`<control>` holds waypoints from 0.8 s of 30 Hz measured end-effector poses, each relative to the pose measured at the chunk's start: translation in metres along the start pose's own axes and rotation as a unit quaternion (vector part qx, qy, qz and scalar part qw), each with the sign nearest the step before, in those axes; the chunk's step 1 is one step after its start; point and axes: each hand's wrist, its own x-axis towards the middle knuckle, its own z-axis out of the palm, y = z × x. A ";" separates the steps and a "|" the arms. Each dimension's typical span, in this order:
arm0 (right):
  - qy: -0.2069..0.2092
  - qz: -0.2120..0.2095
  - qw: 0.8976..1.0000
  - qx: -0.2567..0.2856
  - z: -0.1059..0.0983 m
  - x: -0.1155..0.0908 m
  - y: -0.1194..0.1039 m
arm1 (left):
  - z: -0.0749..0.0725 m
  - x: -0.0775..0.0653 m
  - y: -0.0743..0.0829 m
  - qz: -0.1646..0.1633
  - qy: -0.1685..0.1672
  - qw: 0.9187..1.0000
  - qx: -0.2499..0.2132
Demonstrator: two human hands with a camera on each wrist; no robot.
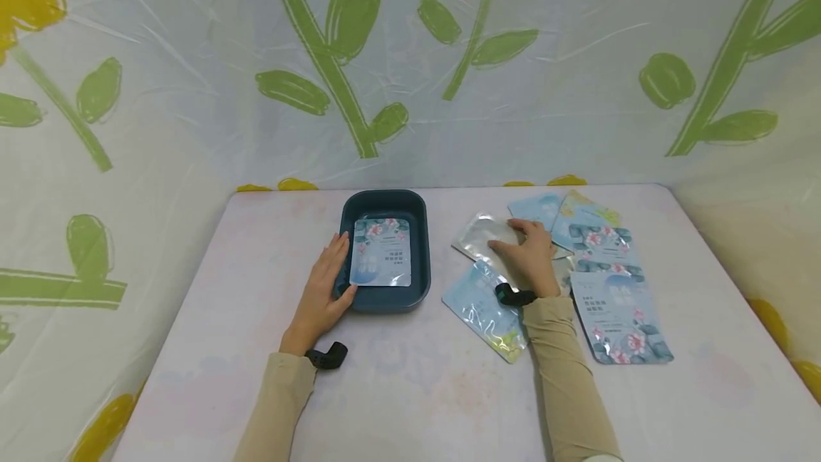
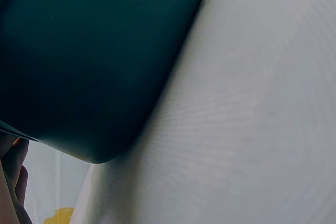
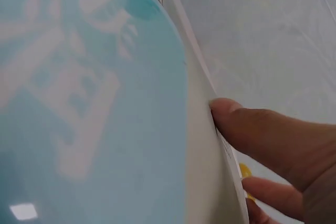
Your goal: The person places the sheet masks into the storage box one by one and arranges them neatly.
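Observation:
In the head view, my left hand (image 1: 321, 287) rests against the left side of a dark blue-green plastic bin (image 1: 385, 299), fingers extended along the rim. A flowered face mask packet (image 1: 383, 252) lies flat inside the bin. My right hand (image 1: 532, 255) has its thumb and fingers on a silver-backed face mask packet (image 1: 484, 230), bent round its edge. In the right wrist view the thumb (image 3: 252, 129) touches a packet edge, and the other fingers are partly hidden behind it. The bin's outer wall (image 2: 105, 66) fills much of the left wrist view.
A light blue packet (image 1: 481, 305) lies below the right hand. Flowered packets (image 1: 618, 319) overlap on the right, with a blue and yellow packet (image 1: 580, 216) and a pale blue one (image 1: 535, 207) behind. The pale table (image 1: 417, 391) ends at a flower-printed curtain (image 1: 410, 148).

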 end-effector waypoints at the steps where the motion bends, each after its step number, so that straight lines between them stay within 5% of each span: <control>1: 0.001 0.005 1.000 -0.006 0.000 -0.001 -0.001 | 0.000 0.000 0.000 0.000 0.000 1.000 -0.001; 15: 0.017 0.020 0.999 -0.021 -0.002 -0.002 0.002 | 0.000 0.000 0.000 -0.005 -0.002 1.000 0.002; 24: 0.035 0.028 0.998 0.046 -0.010 -0.001 0.003 | -0.001 0.000 0.002 -0.004 -0.004 1.000 -0.001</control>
